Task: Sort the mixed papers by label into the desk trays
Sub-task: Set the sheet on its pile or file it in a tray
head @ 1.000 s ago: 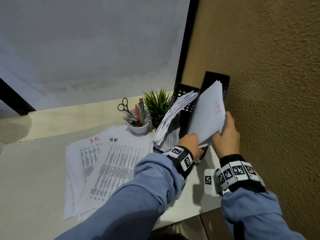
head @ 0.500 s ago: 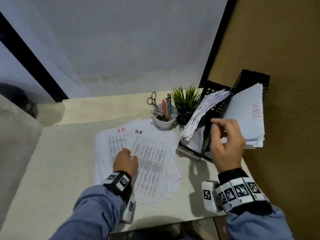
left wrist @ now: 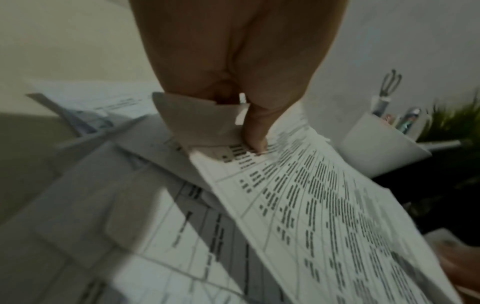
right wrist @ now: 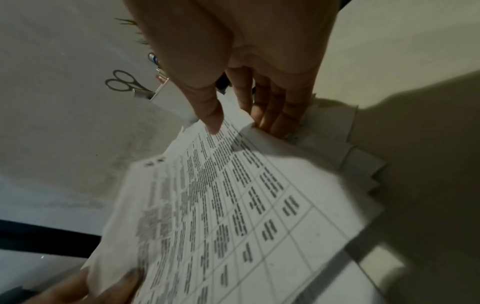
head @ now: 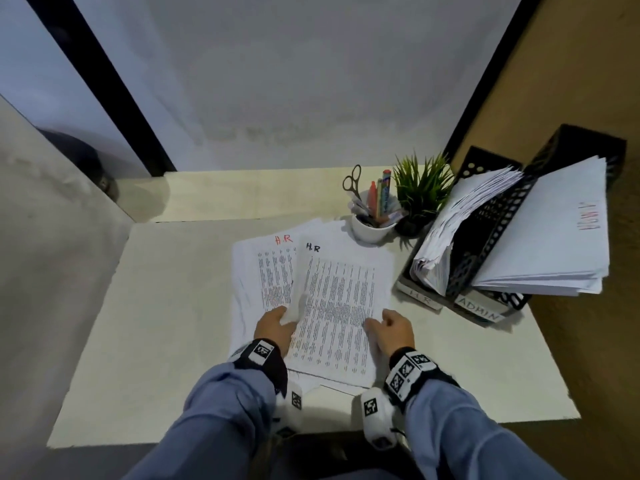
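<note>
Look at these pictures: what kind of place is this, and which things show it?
Probably an office desk: black file trays labelled HR and ADMIN, printed sheets marked "H.R", and a white cup of pens and scissors.

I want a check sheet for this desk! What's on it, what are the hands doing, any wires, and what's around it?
Surface: pale desk, papers spread in the middle.
Job's things: top sheet marked H.R in black; sheet beneath marked H.R in red; two black trays labelled H.R and ADMIN, both holding papers.
Clutter: white cup with scissors and pens; small green plant.
Hands: left hand pinches the top sheet's left edge; right hand at its right edge, fingers straight.
Cables: nothing seen.
Surroundings: grey wall behind, brown wall to the right.
</note>
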Available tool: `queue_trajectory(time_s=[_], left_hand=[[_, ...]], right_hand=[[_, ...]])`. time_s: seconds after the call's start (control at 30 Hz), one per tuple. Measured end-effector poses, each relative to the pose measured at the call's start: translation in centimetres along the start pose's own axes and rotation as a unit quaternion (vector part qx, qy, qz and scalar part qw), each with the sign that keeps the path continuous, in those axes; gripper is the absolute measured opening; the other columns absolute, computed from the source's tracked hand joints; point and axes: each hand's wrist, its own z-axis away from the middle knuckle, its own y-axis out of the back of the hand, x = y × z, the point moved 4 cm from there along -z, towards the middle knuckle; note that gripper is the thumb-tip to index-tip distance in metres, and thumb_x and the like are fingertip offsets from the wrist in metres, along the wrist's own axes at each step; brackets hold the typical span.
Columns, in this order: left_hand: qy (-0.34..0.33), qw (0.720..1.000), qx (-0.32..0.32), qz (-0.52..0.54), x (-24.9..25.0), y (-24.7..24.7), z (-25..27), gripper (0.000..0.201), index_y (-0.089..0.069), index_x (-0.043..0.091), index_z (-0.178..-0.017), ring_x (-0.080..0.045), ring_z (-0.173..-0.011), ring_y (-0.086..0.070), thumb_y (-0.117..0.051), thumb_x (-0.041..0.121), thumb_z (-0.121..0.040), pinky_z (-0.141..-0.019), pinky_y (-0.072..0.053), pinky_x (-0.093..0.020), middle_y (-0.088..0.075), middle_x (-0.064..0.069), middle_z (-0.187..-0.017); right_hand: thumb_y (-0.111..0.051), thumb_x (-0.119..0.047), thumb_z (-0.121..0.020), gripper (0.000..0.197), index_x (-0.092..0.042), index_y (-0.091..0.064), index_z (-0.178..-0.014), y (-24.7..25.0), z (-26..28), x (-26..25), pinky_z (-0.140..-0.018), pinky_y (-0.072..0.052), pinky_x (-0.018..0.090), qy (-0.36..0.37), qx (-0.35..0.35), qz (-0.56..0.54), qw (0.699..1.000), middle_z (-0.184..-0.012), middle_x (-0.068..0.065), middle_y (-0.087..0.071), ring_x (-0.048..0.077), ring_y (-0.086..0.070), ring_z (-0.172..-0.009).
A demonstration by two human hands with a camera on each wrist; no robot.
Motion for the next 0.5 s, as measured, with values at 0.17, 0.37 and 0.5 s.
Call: queue_trajectory(time_s=[0.17,0.37,0.5], left_hand=[[-0.018,0.987,-0.056,0.153,-1.1,0.8,1.5,0.028,-0.071,0.016,-0.08,-0.018,-0.081,-0.066,-0.06,-0.01,-0.083,-0.073,-0.053,-0.024,-0.071,-0.004,-0.085],[0.035,0.984,0.047,0.169,-2.8,2.9,1.2,0.035,-0.073,0.012,-0.07,-0.032,-0.081,-0.063,-0.047,-0.01,-0.077,-0.073,-0.049,-0.033,-0.072,-0.013,-0.082],[0.087,0.964,0.199,0.151,-3.2,5.6,0.7,0.039,-0.065,0.013,-0.08,-0.042,-0.096,-0.061,-0.034,-0.01,-0.077,-0.082,-0.052,-0.044,-0.065,-0.02,-0.102]], right_hand=[[-0.078,-0.01,-0.073,0.071,-0.004,-0.045,-0.136,0.4,-1.3,-0.7,-0.107,-0.038,0.041,-0.016,-0.019,-0.139,0.99,-0.137,0.012,-0.048,0.027,-0.05,-0.122],[-0.063,0.019,-0.073,0.021,-0.001,-0.063,-0.075,-0.2,-1.3,-1.7,-0.051,-0.05,0.017,-0.024,-0.063,-0.199,0.978,-0.063,0.006,-0.065,0.023,-0.062,-0.065],[-0.044,0.02,-0.077,0.037,-0.003,-0.062,-0.054,0.0,-1.4,-1.3,-0.047,-0.047,0.016,0.01,-0.042,-0.205,0.978,-0.055,0.008,-0.063,0.025,-0.054,-0.061]])
